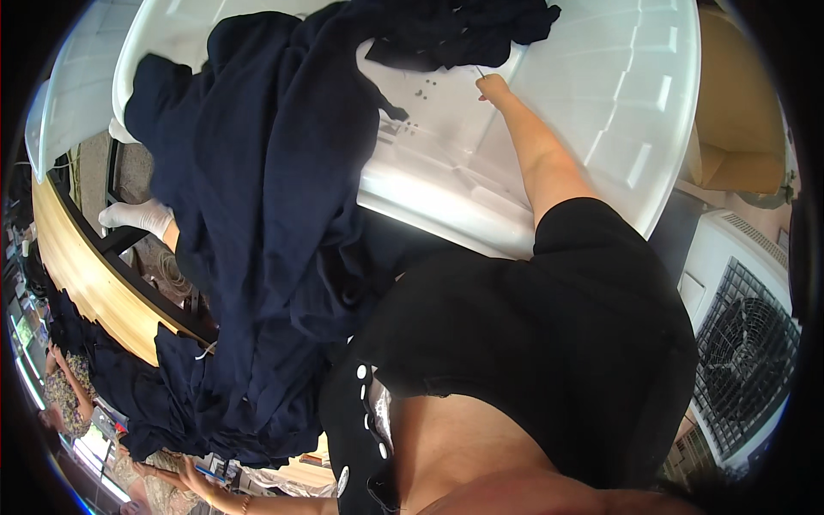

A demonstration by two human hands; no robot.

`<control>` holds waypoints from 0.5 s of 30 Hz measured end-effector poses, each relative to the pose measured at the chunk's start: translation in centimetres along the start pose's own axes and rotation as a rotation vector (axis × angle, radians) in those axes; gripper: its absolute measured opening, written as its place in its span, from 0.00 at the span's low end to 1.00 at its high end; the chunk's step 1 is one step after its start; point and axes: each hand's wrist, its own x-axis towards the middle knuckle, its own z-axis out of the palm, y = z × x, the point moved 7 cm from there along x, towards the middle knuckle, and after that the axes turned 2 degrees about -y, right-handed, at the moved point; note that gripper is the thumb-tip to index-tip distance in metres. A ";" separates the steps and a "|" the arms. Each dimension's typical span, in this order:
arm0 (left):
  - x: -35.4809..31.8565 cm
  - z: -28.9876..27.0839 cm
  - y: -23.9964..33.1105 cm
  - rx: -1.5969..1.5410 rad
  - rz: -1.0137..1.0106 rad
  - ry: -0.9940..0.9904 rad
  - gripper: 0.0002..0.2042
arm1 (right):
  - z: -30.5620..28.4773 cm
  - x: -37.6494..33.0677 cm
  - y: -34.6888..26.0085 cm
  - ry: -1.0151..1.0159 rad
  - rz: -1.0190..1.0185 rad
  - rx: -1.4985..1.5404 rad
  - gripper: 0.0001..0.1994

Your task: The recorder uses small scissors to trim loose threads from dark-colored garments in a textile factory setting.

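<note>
My right hand (pixel 491 87) reaches into a large white plastic tub (pixel 592 103), its fingers closed in a pinch. A short thin piece sticks out from the fingertips, too small to name, close to the edge of a dark navy cloth (pixel 455 39). A long heap of navy fabric (pixel 266 154) hangs over the tub's near wall and runs down across my front. At the lower left my left hand (pixel 190 481) stretches out past the fabric, with its fingers apart and nothing visible in it.
A pale wooden table (pixel 81 257) with more navy pieces (pixel 129 378) curves along the left. Co-workers (pixel 69 386) are beyond it. A white-socked foot (pixel 137 217) is beside the fabric. On the right are a fan unit (pixel 745 343) and a cardboard box (pixel 738 112).
</note>
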 end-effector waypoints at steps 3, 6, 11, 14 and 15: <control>1.6 6.5 11.5 0.280 0.645 0.026 0.32 | 2.6 1.5 -2.9 -0.127 -0.129 -0.329 0.17; -12.2 18.5 28.8 0.298 1.075 -0.105 0.24 | 4.4 0.2 -6.7 -0.137 -0.235 -0.472 0.15; -29.8 33.1 42.1 -0.049 1.627 -0.668 0.20 | 6.8 1.6 -8.5 -0.190 -0.274 -0.661 0.14; -34.2 37.7 44.1 0.110 1.845 -0.717 0.17 | 9.9 1.5 -11.4 -0.290 -0.331 -0.834 0.15; -34.5 38.5 44.2 0.141 1.897 -0.637 0.15 | 10.4 1.0 -12.6 -0.269 -0.343 -0.841 0.15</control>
